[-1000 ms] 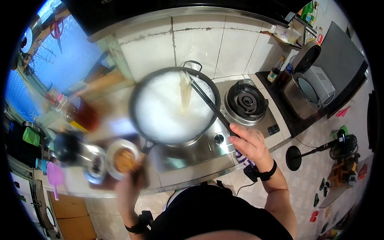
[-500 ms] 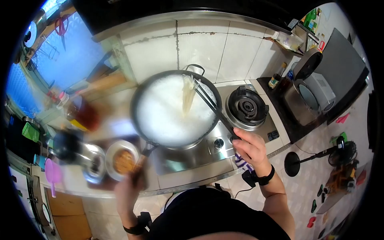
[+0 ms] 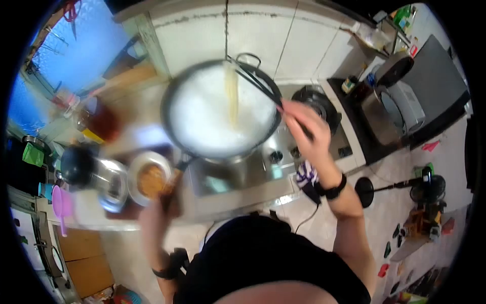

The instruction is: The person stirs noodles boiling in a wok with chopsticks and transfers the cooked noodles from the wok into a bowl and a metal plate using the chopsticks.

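Observation:
A large black wok [image 3: 166, 129] sits on the stove, filled with white, frothy liquid [image 3: 200, 111]. From its front, a wooden-ended handle [image 3: 175, 178] runs down to my left hand [image 3: 154, 218], which is blurred but closed around it. My right hand [image 3: 309, 126], right of the wok, grips a pair of long black chopsticks [image 3: 260, 86]. Their tips reach over the far side of the wok and pinch a bundle of pale yellow noodles [image 3: 231, 93]. The bundle hangs down, its lower end at the froth.
Left of the wok, a bowl of brownish food [image 3: 152, 180] and a clear bowl [image 3: 111, 187] stand on a board. A bottle of reddish-brown liquid [image 3: 101, 119] is behind them. A second burner [image 3: 321, 109] lies right; a rice cooker [image 3: 385, 119] stands beyond.
My right hand and the chopsticks have moved up and away from me, with the noodles hanging straighter and longer. The whole view has shifted, so the wok appears higher. My left hand stays on the handle.

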`<action>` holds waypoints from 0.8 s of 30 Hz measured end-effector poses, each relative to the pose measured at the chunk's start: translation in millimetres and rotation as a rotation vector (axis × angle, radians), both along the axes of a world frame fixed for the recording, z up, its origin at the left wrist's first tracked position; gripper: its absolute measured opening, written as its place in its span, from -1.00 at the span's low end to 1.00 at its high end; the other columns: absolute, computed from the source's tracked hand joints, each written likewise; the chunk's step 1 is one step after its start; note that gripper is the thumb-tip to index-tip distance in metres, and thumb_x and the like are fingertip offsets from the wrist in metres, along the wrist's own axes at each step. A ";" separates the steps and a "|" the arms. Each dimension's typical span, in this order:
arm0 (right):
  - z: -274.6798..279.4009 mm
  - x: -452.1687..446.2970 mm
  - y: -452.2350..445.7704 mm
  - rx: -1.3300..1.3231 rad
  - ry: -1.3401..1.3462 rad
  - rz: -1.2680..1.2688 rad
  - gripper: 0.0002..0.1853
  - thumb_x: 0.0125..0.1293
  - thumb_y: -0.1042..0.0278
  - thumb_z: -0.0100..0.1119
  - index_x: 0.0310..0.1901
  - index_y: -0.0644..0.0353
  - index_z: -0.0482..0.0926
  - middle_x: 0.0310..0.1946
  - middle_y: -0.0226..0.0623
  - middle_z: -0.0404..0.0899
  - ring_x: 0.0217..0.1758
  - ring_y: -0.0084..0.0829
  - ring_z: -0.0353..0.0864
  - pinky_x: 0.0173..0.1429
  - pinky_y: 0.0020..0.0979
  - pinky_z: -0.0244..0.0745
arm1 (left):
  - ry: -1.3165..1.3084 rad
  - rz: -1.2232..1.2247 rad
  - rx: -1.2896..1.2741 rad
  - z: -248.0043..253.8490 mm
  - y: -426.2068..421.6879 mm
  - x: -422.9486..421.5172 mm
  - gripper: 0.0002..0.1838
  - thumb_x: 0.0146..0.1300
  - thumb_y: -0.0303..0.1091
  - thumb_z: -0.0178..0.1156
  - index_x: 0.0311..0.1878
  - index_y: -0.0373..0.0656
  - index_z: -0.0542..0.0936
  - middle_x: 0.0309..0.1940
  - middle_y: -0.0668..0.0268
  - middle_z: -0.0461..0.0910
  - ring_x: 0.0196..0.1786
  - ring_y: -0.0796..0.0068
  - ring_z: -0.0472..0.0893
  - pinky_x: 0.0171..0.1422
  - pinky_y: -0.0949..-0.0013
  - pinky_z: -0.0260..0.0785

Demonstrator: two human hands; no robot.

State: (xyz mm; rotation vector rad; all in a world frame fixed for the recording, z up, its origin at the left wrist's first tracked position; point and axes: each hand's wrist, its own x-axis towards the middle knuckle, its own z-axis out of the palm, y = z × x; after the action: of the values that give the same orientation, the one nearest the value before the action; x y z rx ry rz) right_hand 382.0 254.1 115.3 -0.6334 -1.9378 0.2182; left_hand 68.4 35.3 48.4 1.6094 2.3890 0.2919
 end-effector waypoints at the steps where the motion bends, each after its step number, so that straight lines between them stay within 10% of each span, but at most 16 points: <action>1: -3.3 -4.3 3.4 -0.054 0.000 0.000 -0.84 0.20 0.52 0.25 -0.17 0.31 0.63 -0.15 -0.13 0.65 -0.13 -0.24 0.66 -0.05 -0.41 0.53 | -0.007 -0.015 0.016 -3.4 -4.4 -3.0 -0.46 0.08 -0.22 0.32 0.08 -0.29 0.43 -0.24 -0.06 0.61 -0.19 -0.10 0.59 -0.20 0.09 0.44; 10: -31.0 -53.6 72.1 -0.869 -0.358 0.220 -0.70 0.20 0.12 0.28 -0.22 0.20 0.70 -0.43 -0.26 0.67 -0.37 -0.46 0.67 -0.19 -0.41 0.54 | 0.030 -0.002 0.023 -10.6 -4.0 -2.9 -0.42 0.11 -0.17 0.32 0.13 -0.28 0.41 -0.19 -0.07 0.60 -0.18 -0.08 0.60 -0.17 0.12 0.45; 21: 34.5 20.1 34.3 -0.750 -0.593 0.162 -0.70 0.18 0.14 0.30 -0.20 0.20 0.71 -0.44 -0.31 0.68 -0.38 -0.59 0.64 -0.29 -0.55 0.50 | 0.120 -0.014 0.077 -14.9 -5.3 2.0 -0.37 0.14 -0.10 0.31 0.16 -0.31 0.38 -0.12 -0.08 0.58 -0.12 -0.06 0.60 -0.11 0.13 0.46; 24: 27.7 33.1 24.8 -0.682 -0.284 0.145 -0.73 0.18 0.21 0.30 -0.19 0.23 0.71 -0.46 -0.27 0.68 -0.38 -0.52 0.64 -0.26 -0.51 0.50 | 0.118 -0.038 0.102 -18.2 -4.5 -2.0 -0.38 0.14 -0.11 0.31 0.16 -0.31 0.38 -0.13 -0.06 0.59 -0.13 -0.05 0.61 -0.11 0.13 0.46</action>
State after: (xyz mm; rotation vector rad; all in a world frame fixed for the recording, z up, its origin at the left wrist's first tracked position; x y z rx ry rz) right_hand 415.1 278.9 143.0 -1.0040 -2.1807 0.9503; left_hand 66.3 30.8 30.2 1.7613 2.4632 0.3257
